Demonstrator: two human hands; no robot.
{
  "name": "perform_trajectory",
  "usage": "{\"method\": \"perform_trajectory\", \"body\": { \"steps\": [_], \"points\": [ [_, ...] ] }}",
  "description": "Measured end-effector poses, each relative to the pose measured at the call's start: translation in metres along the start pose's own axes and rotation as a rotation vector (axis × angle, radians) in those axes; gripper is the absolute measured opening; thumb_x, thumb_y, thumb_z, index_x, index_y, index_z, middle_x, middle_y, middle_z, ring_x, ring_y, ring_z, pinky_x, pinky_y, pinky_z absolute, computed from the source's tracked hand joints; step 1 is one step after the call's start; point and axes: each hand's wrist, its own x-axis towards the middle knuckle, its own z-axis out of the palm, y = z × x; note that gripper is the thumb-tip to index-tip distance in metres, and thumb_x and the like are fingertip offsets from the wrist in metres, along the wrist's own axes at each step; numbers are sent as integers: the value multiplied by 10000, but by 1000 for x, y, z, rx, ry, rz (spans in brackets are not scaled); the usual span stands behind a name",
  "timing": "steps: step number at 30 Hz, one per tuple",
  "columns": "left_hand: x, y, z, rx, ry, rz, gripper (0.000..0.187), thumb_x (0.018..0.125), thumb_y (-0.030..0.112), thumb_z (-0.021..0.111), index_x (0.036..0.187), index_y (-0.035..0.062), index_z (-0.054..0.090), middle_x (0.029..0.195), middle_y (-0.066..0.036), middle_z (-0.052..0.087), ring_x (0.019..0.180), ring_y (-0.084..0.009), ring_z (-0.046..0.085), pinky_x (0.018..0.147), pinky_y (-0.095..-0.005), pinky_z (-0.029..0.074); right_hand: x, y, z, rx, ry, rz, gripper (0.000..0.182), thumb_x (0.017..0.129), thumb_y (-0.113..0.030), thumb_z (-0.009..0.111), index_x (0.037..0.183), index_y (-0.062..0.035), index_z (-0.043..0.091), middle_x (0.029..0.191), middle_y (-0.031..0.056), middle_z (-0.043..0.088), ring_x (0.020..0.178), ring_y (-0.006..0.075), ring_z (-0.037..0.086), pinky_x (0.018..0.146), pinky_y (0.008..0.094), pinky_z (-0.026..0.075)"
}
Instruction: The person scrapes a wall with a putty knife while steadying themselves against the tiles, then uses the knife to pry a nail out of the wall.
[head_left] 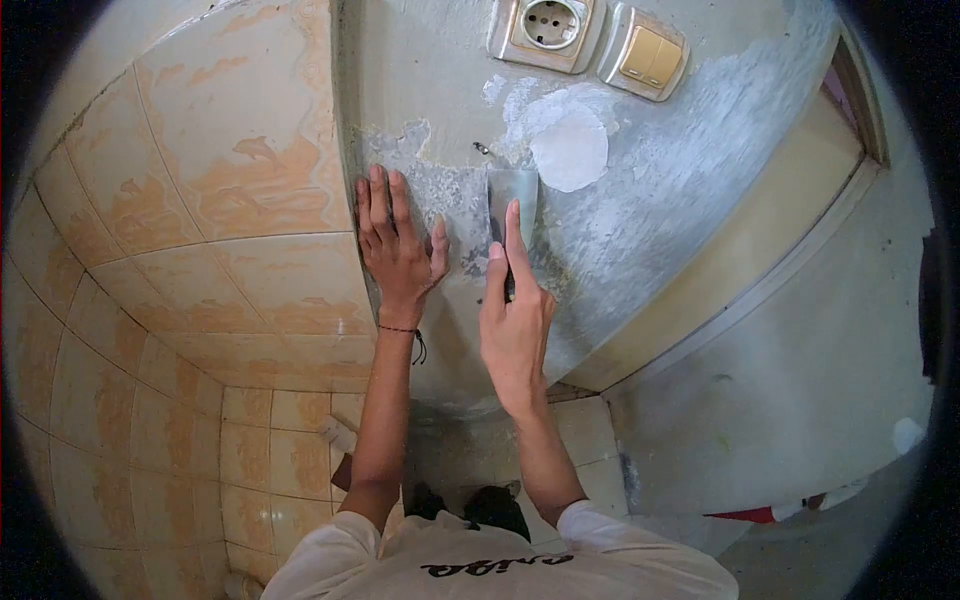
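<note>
My right hand (517,335) grips the dark handle of a putty knife (513,188), its index finger stretched along the blade. The blade's far edge lies against the wall (450,350), just below a round white patch (570,150) of filler. Paint is flaked and rough around the blade, with grey showing through. My left hand (398,245) rests flat on the wall to the left, fingers stretched out, next to the tiled edge. It holds nothing. A thin dark cord bracelet circles the left wrist.
A wall socket (550,22) and a double light switch (650,55) sit above the patch. Orange-and-cream tiles (235,150) cover the wall at left. A door frame (740,290) runs along the right. Tiled floor (480,450) lies below, near my feet.
</note>
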Motion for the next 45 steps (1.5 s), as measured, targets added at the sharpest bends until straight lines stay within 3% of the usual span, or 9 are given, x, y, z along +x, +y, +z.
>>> {"method": "perform_trajectory", "body": {
  "steps": [2,5,24,33,38,45],
  "points": [
    [2,-2,0,3,6,-3,717,961,331,562,1568,7,361,1593,-212,364,1436,-431,374,1184,-506,341,3,-8,-6,-6,-76,113,489,1089,-189,472,1568,-109,416,777,293,625,531,355,500,552,437,422],
    [0,-1,0,0,0,-2,717,963,329,564,1568,5,360,1594,-212,363,1440,-429,371,1187,-504,336,1,-12,-4,-7,-32,66,487,1090,-192,470,1568,-115,417,668,277,545,520,353,484,547,442,413],
    [2,-2,-1,-7,5,4,706,982,362,518,1565,-1,361,1592,-213,363,1446,-430,362,1195,-512,326,-3,-10,-3,9,3,41,486,1089,-189,470,1568,-124,421,641,255,519,501,360,474,536,448,404],
    [0,-1,-2,-1,-6,-4,716,971,354,533,1570,4,356,1595,-208,363,1450,-427,360,1197,-497,325,-3,-13,-7,1,-70,105,490,1090,-195,469,1568,-102,411,907,319,659,528,365,515,555,449,428],
    [0,0,-2,13,-8,-13,714,971,354,531,1571,7,358,1595,-207,364,1449,-423,364,1198,-494,325,2,-12,-2,34,-10,22,485,1093,-201,462,1564,-93,413,1056,324,669,623,426,613,588,463,462],
    [0,-1,-2,-31,-18,-3,695,1002,329,509,1587,6,315,1620,-221,327,1469,-442,331,1214,-525,287,0,-14,-4,72,-32,80,487,1093,-196,459,1566,-92,408,1087,324,665,640,442,615,598,463,469]
  ]
}}
